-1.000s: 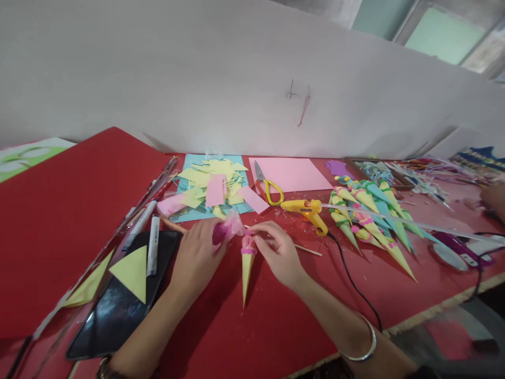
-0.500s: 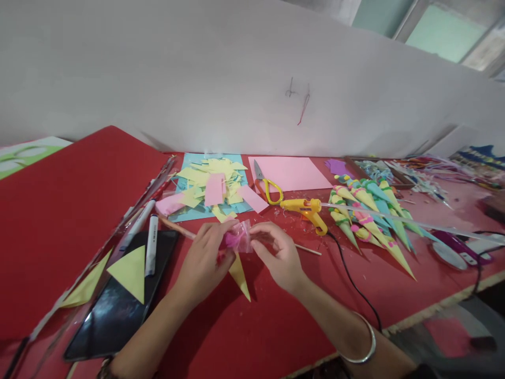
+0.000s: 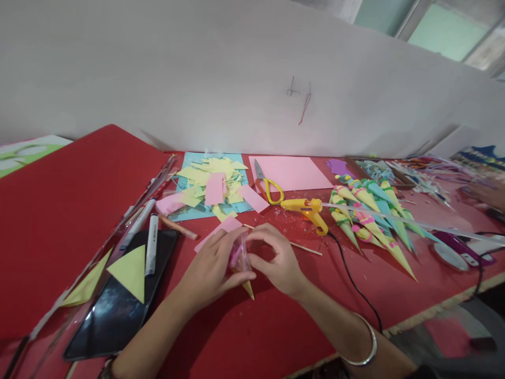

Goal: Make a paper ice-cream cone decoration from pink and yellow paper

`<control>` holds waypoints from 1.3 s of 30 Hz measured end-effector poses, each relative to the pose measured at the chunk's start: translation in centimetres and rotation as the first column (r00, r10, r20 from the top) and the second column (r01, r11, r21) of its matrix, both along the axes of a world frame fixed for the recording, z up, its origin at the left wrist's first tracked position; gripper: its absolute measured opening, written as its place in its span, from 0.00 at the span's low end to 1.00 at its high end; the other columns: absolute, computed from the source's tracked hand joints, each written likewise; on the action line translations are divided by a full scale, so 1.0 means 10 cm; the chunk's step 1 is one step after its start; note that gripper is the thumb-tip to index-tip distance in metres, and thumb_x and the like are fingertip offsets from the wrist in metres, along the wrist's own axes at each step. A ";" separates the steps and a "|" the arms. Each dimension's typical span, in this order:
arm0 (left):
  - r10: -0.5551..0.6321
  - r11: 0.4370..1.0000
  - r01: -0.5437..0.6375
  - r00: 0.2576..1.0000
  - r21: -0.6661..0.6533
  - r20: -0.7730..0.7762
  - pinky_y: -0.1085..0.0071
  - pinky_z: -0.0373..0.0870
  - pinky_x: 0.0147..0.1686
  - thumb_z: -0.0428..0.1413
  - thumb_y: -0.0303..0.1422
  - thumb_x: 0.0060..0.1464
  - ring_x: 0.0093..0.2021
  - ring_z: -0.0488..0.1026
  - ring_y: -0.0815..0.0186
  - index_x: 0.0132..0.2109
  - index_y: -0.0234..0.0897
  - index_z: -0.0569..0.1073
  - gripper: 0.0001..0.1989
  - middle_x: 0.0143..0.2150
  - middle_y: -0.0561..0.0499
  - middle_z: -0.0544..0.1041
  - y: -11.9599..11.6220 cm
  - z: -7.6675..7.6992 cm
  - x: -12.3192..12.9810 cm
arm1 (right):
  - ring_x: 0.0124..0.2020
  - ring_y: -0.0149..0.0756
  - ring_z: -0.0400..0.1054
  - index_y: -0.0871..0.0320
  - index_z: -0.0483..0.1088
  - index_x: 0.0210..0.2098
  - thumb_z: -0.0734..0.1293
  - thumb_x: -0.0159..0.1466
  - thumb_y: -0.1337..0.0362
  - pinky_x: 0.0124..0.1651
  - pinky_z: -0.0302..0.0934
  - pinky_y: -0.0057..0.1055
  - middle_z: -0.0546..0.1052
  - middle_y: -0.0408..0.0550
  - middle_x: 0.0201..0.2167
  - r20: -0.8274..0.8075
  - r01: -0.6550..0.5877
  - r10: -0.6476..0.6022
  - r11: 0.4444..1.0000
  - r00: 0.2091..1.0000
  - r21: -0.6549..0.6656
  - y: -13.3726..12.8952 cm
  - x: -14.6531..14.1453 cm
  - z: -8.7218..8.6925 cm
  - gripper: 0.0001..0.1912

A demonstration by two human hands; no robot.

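Between my hands is a small clear plastic bag with something pink inside. My left hand grips its left side, thumb below and fingers above. At its right edge, my right hand pinches the plastic between thumb and fingertips. Under the bag and my left thumb, the tip of a yellow paper cone pokes out; the rest of it is hidden. A pink paper strip lies just behind my left hand. A thin wooden stick lies behind my right hand, partly covered by it.
A yellow glue gun with a cord lies ahead to the right, near scissors. Finished paper cones are heaped at right. Paper scraps lie at the back. At left are markers and a black tablet-like slab.
Both hands have drawn slightly closer, and the plastic bag has tilted and moved down over the yellow cone. The pink strip and brown pencil-like stick behind my left hand show more.
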State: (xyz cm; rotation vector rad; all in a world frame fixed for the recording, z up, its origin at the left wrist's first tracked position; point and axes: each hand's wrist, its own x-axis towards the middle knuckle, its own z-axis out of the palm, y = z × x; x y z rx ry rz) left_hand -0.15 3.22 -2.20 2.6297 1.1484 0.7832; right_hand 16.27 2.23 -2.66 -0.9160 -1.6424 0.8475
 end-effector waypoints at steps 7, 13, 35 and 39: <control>-0.020 1.000 0.019 0.999 -0.025 -0.027 0.63 0.69 0.35 0.49 0.48 0.52 0.38 0.70 0.57 0.53 0.34 0.58 0.28 0.42 0.41 0.73 0.02 -0.02 0.00 | 0.41 0.35 0.64 0.53 0.72 0.36 0.65 0.57 0.66 0.45 0.60 0.34 0.67 0.46 0.37 0.073 -0.047 0.046 0.999 0.996 0.017 0.00 0.00 0.00 0.07; -0.044 0.989 0.041 0.999 -0.142 -0.016 0.62 0.69 0.36 0.53 0.46 0.49 0.38 0.71 0.57 0.53 0.38 0.57 0.27 0.42 0.43 0.72 0.01 0.00 0.02 | 0.38 0.35 0.64 0.54 0.72 0.31 0.67 0.56 0.65 0.44 0.59 0.33 0.67 0.44 0.33 0.048 -0.111 0.113 0.993 0.992 -0.040 0.01 -0.01 -0.01 0.03; -0.066 0.981 0.065 0.998 -0.184 0.002 0.64 0.68 0.39 0.51 0.47 0.50 0.42 0.72 0.56 0.53 0.39 0.60 0.26 0.45 0.43 0.73 0.01 0.02 0.05 | 0.33 0.32 0.63 0.58 0.69 0.24 0.65 0.55 0.66 0.39 0.59 0.29 0.67 0.43 0.29 -0.117 -0.174 0.146 0.944 0.982 -0.279 0.01 -0.03 0.02 0.05; 0.003 0.988 -0.001 1.000 -0.157 0.011 0.63 0.68 0.38 0.48 0.46 0.51 0.42 0.72 0.55 0.53 0.37 0.59 0.25 0.44 0.42 0.74 0.01 0.02 0.01 | 0.26 0.29 0.62 0.57 0.70 0.23 0.66 0.54 0.58 0.34 0.61 0.28 0.67 0.41 0.23 -0.442 -0.163 -0.033 0.903 0.896 -0.398 0.08 0.00 -0.01 0.09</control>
